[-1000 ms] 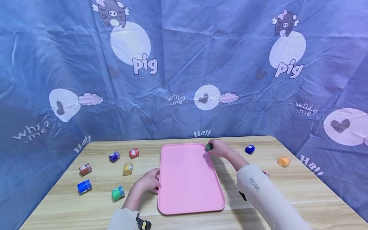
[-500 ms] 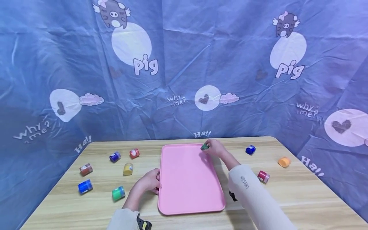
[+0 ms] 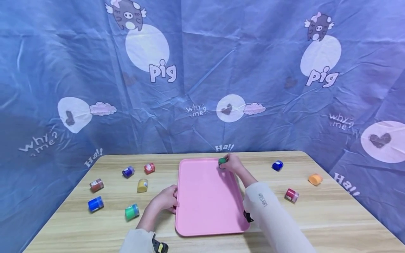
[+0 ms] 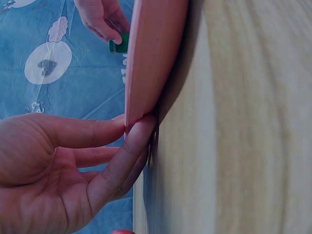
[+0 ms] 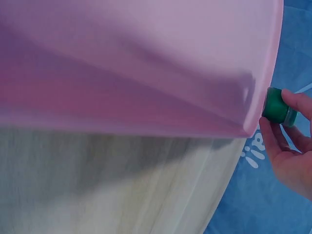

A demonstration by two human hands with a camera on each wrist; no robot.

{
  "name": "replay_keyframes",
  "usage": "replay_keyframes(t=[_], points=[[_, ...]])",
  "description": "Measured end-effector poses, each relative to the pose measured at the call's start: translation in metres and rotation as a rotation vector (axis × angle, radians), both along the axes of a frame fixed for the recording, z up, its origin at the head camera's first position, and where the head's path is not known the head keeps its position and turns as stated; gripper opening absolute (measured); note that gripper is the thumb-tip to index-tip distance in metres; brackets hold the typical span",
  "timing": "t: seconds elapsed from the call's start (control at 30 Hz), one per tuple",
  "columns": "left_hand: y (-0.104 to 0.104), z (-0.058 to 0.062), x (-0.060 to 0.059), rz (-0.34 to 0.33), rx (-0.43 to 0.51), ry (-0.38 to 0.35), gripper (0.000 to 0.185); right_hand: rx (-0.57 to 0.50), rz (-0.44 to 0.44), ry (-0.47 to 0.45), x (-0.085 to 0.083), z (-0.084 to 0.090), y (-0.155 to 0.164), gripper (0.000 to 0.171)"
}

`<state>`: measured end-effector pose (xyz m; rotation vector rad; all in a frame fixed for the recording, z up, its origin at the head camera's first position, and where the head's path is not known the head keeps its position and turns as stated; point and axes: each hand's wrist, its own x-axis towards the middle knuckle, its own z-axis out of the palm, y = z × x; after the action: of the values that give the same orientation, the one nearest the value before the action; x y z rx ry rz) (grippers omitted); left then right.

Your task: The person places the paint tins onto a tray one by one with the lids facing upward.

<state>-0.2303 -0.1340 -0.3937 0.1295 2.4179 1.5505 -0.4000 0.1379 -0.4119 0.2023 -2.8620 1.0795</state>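
A pink rectangular tray (image 3: 205, 200) lies at the middle of the wooden table. My left hand (image 3: 165, 199) grips its left edge; in the left wrist view the thumb lies against the rim and the curled fingers (image 4: 122, 163) reach underneath. Over the tray's far right corner, my right hand (image 3: 233, 163) pinches a small dark-green paint jar (image 3: 222, 161) between thumb and fingertips. The right wrist view shows the green jar (image 5: 276, 105) close to the tray's rim (image 5: 265, 80), its clear end toward the palm.
Left of the tray lie several small paint jars on their sides, among them a green jar (image 3: 132, 212), a yellow jar (image 3: 142, 185) and a blue jar (image 3: 96, 203). To the right are a crimson jar (image 3: 291, 195), an orange jar (image 3: 315, 179) and another blue jar (image 3: 277, 165). A patterned blue cloth (image 3: 202, 77) hangs behind.
My right hand has moved left with the green jar, over the tray's far corner, and turned the jar more upright. The crimson jar has emerged from behind the sleeve. My left hand keeps its grip.
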Motion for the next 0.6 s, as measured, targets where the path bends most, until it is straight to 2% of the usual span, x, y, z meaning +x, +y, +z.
replay_keyframes(t=[0.07, 0.1, 0.3, 0.6], points=[[0.0, -0.001, -0.001, -0.002, -0.001, 0.002, 0.051, 0.019, -0.041, -0.041, -0.003, 0.001, -0.004, 0.039], [0.0, -0.001, -0.002, -0.003, -0.002, 0.003, 0.052, 0.044, -0.069, -0.075, 0.008, 0.013, -0.011, 0.039], [-0.001, -0.001, -0.002, -0.001, 0.001, 0.004, 0.051, 0.066, -0.046, -0.044, 0.025, 0.025, -0.017, 0.034], [-0.001, -0.001, -0.002, -0.01, 0.002, -0.011, 0.048, 0.068, -0.054, -0.103, 0.026, 0.023, -0.018, 0.037]])
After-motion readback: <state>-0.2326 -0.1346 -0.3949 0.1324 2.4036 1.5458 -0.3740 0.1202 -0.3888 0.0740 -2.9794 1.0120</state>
